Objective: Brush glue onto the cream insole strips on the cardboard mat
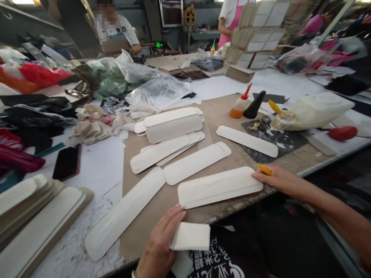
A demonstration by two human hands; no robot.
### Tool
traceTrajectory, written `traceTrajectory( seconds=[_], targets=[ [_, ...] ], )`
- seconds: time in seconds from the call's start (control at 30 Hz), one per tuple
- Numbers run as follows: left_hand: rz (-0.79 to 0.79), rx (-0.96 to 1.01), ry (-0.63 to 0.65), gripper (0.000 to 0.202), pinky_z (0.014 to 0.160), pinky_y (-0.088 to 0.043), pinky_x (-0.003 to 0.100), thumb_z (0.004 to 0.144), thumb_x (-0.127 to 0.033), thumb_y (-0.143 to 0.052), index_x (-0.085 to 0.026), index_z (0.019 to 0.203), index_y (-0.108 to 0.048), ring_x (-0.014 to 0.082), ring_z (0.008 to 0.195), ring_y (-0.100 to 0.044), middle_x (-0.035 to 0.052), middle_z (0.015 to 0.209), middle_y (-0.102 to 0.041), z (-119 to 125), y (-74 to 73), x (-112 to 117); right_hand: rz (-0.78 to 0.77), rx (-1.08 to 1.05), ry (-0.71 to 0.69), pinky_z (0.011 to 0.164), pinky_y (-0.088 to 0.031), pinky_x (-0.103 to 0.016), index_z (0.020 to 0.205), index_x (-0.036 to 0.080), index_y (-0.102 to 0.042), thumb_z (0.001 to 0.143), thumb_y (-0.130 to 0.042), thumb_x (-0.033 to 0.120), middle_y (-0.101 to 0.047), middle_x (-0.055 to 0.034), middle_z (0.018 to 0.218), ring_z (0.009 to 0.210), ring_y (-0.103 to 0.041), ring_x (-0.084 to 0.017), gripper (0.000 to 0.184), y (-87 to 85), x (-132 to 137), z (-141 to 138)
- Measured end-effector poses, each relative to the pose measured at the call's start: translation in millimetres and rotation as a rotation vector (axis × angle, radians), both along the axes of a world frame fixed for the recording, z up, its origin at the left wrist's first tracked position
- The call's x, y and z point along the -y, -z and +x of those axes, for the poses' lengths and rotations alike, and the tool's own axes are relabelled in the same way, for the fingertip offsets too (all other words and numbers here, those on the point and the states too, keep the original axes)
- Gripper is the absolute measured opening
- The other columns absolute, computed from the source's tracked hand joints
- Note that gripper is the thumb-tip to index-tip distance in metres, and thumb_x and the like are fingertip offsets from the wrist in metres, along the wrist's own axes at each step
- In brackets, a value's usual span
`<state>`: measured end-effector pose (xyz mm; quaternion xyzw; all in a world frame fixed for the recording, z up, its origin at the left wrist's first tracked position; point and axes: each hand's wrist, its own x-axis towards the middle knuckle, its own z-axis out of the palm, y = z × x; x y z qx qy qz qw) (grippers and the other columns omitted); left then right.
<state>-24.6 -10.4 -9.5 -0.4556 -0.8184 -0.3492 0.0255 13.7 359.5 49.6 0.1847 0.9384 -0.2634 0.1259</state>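
My left hand (162,243) lies at the table's near edge, fingers closed on a folded white cloth (191,236). My right hand (275,179) grips a small yellow-handled tool (263,169) and rests against the right end of a long white rounded strip (218,187). Several similar white strips (174,150) are spread over the brown paper sheet (220,112) in front of me.
An orange-filled glue bottle (240,105) and a black cone (255,105) stand beyond the strips. A glue-smeared dark mat (286,141) is at right, a phone (67,162) at left, stacked strips (34,216) at near left. Two people work at the far side.
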Motion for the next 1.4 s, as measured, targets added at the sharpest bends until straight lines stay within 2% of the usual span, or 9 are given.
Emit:
traceTrajectory(
  seconds=[0.1, 0.2, 0.27, 0.43, 0.53, 0.93, 1.03, 1.17, 1.4],
  targets=[
    [-0.015, -0.067, 0.023, 0.047, 0.097, -0.044, 0.034, 0.079, -0.002, -0.038, -0.013, 0.124, -0.046, 0.0190, 0.120, -0.046, 0.0125, 0.121, -0.058, 1, -0.4, -2, 0.151, 0.052, 0.020, 0.058, -0.041, -0.030, 0.063, 0.019, -0.054, 0.078, -0.043, 0.043, -0.061, -0.0061, 0.064, 0.063, -0.057, -0.022, 0.030, 11.4, 4, 12],
    [-0.006, -0.166, 0.043, 0.050, 0.099, -0.043, 0.035, 0.079, -0.003, -0.037, -0.013, 0.128, -0.044, 0.0201, 0.123, -0.043, 0.0123, 0.124, -0.056, -3, 3.1, -9, 0.499, 0.023, 0.121, 0.061, -0.043, -0.031, 0.081, 0.018, -0.061, 0.084, -0.042, 0.031, -0.065, -0.0096, 0.076, 0.069, -0.061, -0.023, 0.023, 12.9, 22, 25],
    [-0.020, -0.206, 0.050, 0.051, 0.101, -0.040, 0.037, 0.080, -0.004, -0.037, -0.013, 0.131, -0.041, 0.0214, 0.126, -0.040, 0.0123, 0.128, -0.054, -8, 7.4, -14, 0.667, -0.089, 0.074, 0.061, -0.045, -0.030, 0.090, 0.018, -0.062, 0.085, -0.042, 0.019, -0.066, -0.0099, 0.082, 0.071, -0.062, -0.022, 0.020, 11.3, 45, 33],
    [-0.105, -0.296, 0.131, 0.059, 0.102, -0.037, 0.037, 0.080, -0.009, -0.039, -0.013, 0.138, -0.028, 0.0224, 0.128, -0.037, 0.0132, 0.131, -0.050, -22, 26.3, -18, 0.681, -0.455, -0.357, 0.089, -0.046, -0.033, 0.113, 0.009, -0.058, 0.079, -0.042, 0.003, -0.063, -0.0135, 0.113, 0.104, -0.057, -0.022, 0.037, 32.8, 108, 41],
    [-0.098, -0.327, 0.133, 0.060, 0.104, -0.034, 0.038, 0.081, -0.009, -0.034, -0.014, 0.140, -0.023, 0.0217, 0.129, -0.035, 0.0137, 0.131, -0.051, -26, 37.5, -17, 0.664, -0.552, -0.413, 0.095, -0.044, -0.034, 0.113, 0.007, -0.058, 0.081, -0.044, 0.005, -0.061, -0.0137, 0.118, 0.113, -0.052, -0.022, 0.035, 54.6, 126, 40],
    [-0.114, -0.264, 0.120, 0.055, 0.108, -0.026, 0.035, 0.085, -0.013, -0.035, -0.015, 0.139, -0.027, 0.0187, 0.129, -0.034, 0.0116, 0.131, -0.051, -23, 36.4, -17, 0.830, -0.398, -0.252, 0.093, -0.048, -0.037, 0.117, 0.002, -0.055, 0.075, -0.036, -0.003, -0.056, -0.0195, 0.123, 0.114, -0.052, -0.025, 0.047, 59.6, 82, 62],
    [-0.122, -0.251, 0.101, 0.055, 0.107, -0.029, 0.037, 0.084, -0.012, -0.034, -0.016, 0.139, -0.027, 0.0194, 0.129, -0.035, 0.0112, 0.132, -0.050, -22, 35.0, -18, 0.791, -0.395, -0.212, 0.093, -0.047, -0.039, 0.119, 0.004, -0.053, 0.074, -0.034, -0.004, -0.056, -0.0183, 0.124, 0.115, -0.051, -0.024, 0.049, 60.0, 71, 72],
    [-0.101, -0.219, 0.097, 0.056, 0.106, -0.031, 0.038, 0.085, -0.012, -0.035, -0.018, 0.139, -0.026, 0.0195, 0.128, -0.036, 0.0100, 0.132, -0.051, -21, 32.4, -19, 0.560, -0.424, -0.112, 0.097, -0.044, -0.039, 0.115, 0.009, -0.053, 0.073, -0.033, -0.004, -0.058, -0.0149, 0.121, 0.114, -0.052, -0.022, 0.048, 46.6, 58, 75],
    [-0.090, -0.221, 0.110, 0.055, 0.107, -0.030, 0.037, 0.084, -0.014, -0.037, -0.017, 0.139, -0.027, 0.0202, 0.129, -0.036, 0.0101, 0.134, -0.048, -22, 33.9, -18, 0.261, -0.311, 0.068, 0.082, -0.047, -0.031, 0.098, 0.018, -0.056, 0.082, -0.038, 0.010, -0.061, -0.0076, 0.092, 0.089, -0.058, -0.018, 0.025, 32.8, 37, 50]
  ],
)
